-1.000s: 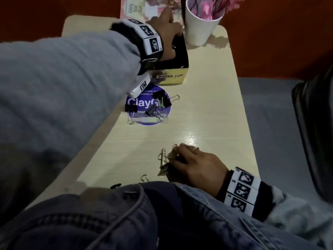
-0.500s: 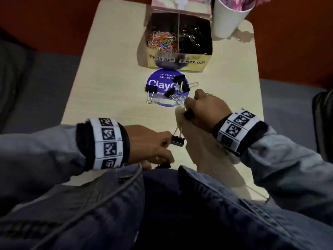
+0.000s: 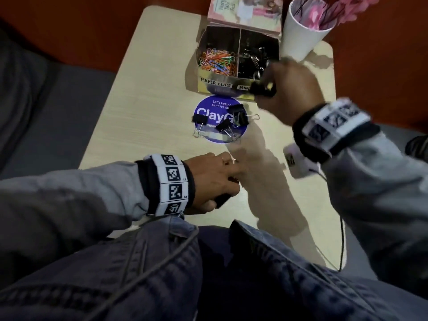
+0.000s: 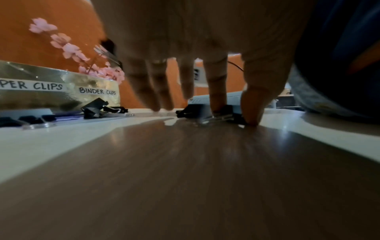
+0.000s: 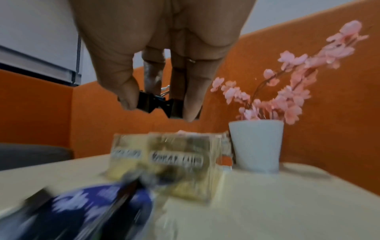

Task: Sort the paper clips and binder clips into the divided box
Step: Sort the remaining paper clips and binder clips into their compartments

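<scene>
- Your right hand (image 3: 289,93) pinched two black metal binder clips (image 5: 158,104) above the gold divided cardboard box (image 3: 217,85), probably heading for its right-hand, binder-clip compartment.
- Your left hand (image 3: 208,179) pressed fingertips (image 4: 252,113) onto another black binder clip (image 4: 205,112) on the pale wooden table (image 3: 143,107), apparently to pick it up.

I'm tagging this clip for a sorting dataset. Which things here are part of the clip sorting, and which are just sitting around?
Part of the job:
- divided box
- paper clips in its left compartment
- binder clips in its right compartment
- binder clips held by the right hand
- loose binder clips on the sticker
- binder clip under the left hand

Just there:
- purple round sticker
- white cup of pink flowers
</scene>
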Tool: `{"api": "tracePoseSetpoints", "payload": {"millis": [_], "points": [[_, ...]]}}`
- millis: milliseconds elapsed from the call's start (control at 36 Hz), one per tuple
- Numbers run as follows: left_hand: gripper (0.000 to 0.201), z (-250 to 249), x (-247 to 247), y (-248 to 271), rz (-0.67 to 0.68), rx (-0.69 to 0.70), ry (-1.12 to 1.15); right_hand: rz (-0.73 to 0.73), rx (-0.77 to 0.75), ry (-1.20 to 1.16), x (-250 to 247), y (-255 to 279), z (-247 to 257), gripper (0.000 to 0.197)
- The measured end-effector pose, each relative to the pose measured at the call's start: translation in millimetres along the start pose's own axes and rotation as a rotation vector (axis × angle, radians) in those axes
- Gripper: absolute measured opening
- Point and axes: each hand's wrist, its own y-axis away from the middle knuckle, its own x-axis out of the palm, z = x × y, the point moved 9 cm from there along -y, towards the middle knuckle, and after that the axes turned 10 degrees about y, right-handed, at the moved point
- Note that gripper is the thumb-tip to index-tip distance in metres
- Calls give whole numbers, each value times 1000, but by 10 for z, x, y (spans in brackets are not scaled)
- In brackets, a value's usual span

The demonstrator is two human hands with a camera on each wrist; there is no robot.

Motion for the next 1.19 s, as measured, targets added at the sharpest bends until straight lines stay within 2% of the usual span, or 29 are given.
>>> {"api": "tracePoseSetpoints", "payload": {"millis": [56,111,222,278,306,361,417,444,500,556,583,694,778,861,944,1000,1055,1139,1194], "points": [[45,65,21,-86,42,-51,16,-53,29,14,-135,-312,-46,31],[45,127,13,-150,35,-73,78,-44,49,27,-138,-604,-57,33],[42,223,-59,-205,7,-108,119,130,60,75,145,-912,-66,33],[38,312,-130,-179,-50,-132,185,151,89,24,217,-924,-134,39],[35,381,-169,-142,-87,-153,231,109,83,5,182,-888,-149,42],[33,563,-229,-30,-144,-216,343,-68,8,35,-9,-693,-87,41],[35,770,-249,106,-185,-291,473,-160,-174,56,-86,-377,125,37],[35,871,-266,173,-216,-320,544,-142,-282,60,-40,-212,247,36],[36,1079,-279,309,-272,-385,677,88,-411,106,298,-1,373,40],[39,1246,-297,401,-282,-452,756,338,-439,214,671,107,353,50],[38,1300,-317,431,-282,-475,780,394,-443,248,781,120,346,54],[34,1420,-550,398,-340,-510,897,454,-419,199,983,96,312,52],[31,1445,-930,323,-403,-457,944,429,-414,191,1026,84,302,42],[30,1513,-1520,117,-541,-371,869,368,-410,186,995,136,306,40],[27,1538,-2046,-302,-584,-317,596,329,-423,192,936,196,350,36],[30,1518,-2198,-629,-540,-308,381,329,-427,169,905,236,387,28],[34,1530,-2146,-925,-442,-302,231,287,-405,187,913,254,360,24],[39,1618,-1932,-1161,-288,-301,132,299,-361,189,920,305,336,21],[44,1661,-1953,-1143,-314,-294,124,312,-335,153,881,329,326,23]]}}
